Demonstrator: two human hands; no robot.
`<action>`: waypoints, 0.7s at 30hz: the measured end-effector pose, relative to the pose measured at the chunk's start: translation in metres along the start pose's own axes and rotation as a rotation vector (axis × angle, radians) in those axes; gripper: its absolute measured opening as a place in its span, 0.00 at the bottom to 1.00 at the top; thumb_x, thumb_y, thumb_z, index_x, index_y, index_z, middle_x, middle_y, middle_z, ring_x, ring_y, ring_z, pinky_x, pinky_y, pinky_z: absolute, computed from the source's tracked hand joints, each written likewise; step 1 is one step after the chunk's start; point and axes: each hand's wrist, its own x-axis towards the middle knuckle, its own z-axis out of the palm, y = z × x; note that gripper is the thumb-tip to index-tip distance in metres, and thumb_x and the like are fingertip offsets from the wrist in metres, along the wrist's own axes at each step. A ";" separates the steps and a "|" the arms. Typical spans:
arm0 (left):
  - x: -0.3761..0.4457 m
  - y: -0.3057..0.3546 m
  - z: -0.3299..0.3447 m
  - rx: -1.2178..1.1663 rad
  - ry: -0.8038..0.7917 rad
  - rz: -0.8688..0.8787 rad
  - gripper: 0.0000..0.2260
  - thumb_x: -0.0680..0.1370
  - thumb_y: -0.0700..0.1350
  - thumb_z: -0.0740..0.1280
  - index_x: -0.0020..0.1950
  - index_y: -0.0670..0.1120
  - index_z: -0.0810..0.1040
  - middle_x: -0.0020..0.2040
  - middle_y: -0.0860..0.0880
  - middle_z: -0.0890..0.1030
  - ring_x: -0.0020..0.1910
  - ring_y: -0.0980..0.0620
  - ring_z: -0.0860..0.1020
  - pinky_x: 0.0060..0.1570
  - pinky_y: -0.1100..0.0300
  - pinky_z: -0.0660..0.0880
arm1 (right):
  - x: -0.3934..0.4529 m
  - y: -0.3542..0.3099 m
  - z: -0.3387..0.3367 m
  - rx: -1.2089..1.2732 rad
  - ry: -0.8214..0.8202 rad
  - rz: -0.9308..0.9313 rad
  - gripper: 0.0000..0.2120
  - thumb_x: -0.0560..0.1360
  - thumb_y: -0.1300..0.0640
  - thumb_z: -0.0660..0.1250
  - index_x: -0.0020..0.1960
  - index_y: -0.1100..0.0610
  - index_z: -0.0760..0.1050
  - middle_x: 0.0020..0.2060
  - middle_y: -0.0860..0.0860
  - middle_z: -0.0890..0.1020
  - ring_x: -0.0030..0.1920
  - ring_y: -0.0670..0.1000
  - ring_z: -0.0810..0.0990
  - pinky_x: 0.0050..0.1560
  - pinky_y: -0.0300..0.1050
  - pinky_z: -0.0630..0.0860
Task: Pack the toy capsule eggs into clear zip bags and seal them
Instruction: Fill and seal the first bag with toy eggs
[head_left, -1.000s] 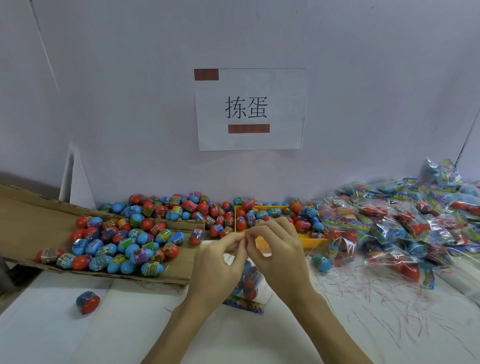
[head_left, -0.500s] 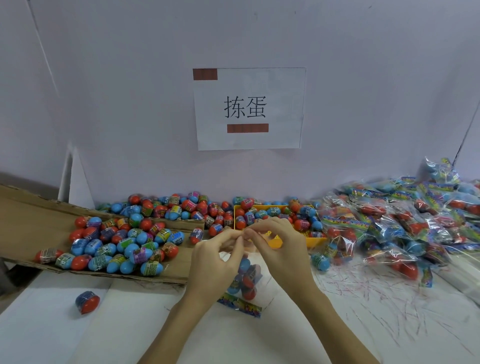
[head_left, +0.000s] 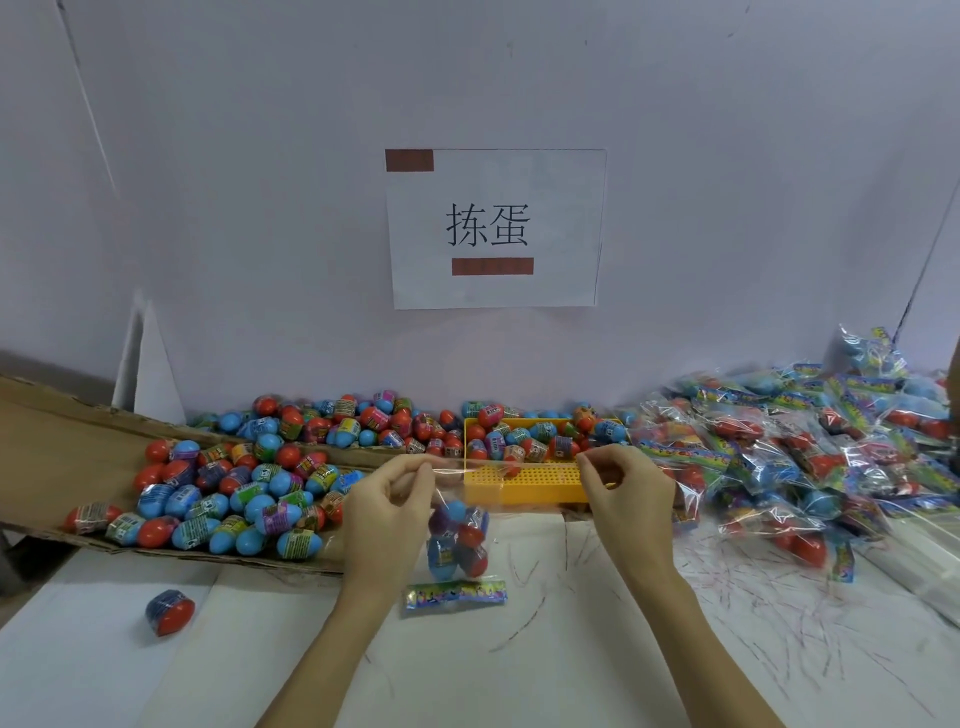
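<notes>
Over the middle of the tabletop (head_left: 597, 649) a clear bag (head_left: 467, 525) hangs stretched by its top edge between two hands: the left hand (head_left: 387, 499) has a pinching grip on its left corner, the right hand (head_left: 626, 491) pinches the right corner, well apart. A few eggs (head_left: 457, 540) sag low in the bag, its printed strip (head_left: 454, 592) just touching the surface. Bare white space lies below and toward the near edge. Just behind sits a yellow tray (head_left: 524, 483) of eggs; a cardboard sheet (head_left: 67, 457) heaped with loose eggs (head_left: 234, 493) crowds the left, a pile of filled bags (head_left: 810, 447) the right. One stray egg (head_left: 169, 612) lies near left.
</notes>
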 end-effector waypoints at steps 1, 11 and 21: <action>0.000 0.000 -0.001 -0.019 0.024 -0.008 0.10 0.82 0.39 0.67 0.48 0.52 0.85 0.39 0.54 0.87 0.38 0.53 0.86 0.41 0.50 0.85 | 0.001 0.000 0.000 -0.027 0.005 -0.012 0.05 0.78 0.59 0.72 0.52 0.58 0.83 0.45 0.47 0.80 0.46 0.47 0.79 0.45 0.32 0.72; 0.008 -0.001 -0.012 -0.079 0.105 -0.054 0.09 0.83 0.40 0.66 0.50 0.51 0.84 0.43 0.55 0.88 0.38 0.51 0.87 0.40 0.56 0.85 | -0.002 -0.003 0.003 -0.076 -0.237 -0.187 0.05 0.77 0.58 0.74 0.52 0.57 0.86 0.44 0.49 0.84 0.42 0.46 0.79 0.48 0.37 0.80; 0.003 0.001 -0.004 -0.043 0.100 -0.079 0.08 0.83 0.39 0.66 0.52 0.47 0.85 0.44 0.54 0.88 0.40 0.54 0.87 0.42 0.47 0.85 | -0.013 -0.015 0.003 0.029 -0.564 -0.190 0.15 0.83 0.64 0.63 0.62 0.48 0.78 0.48 0.39 0.80 0.45 0.41 0.81 0.43 0.33 0.78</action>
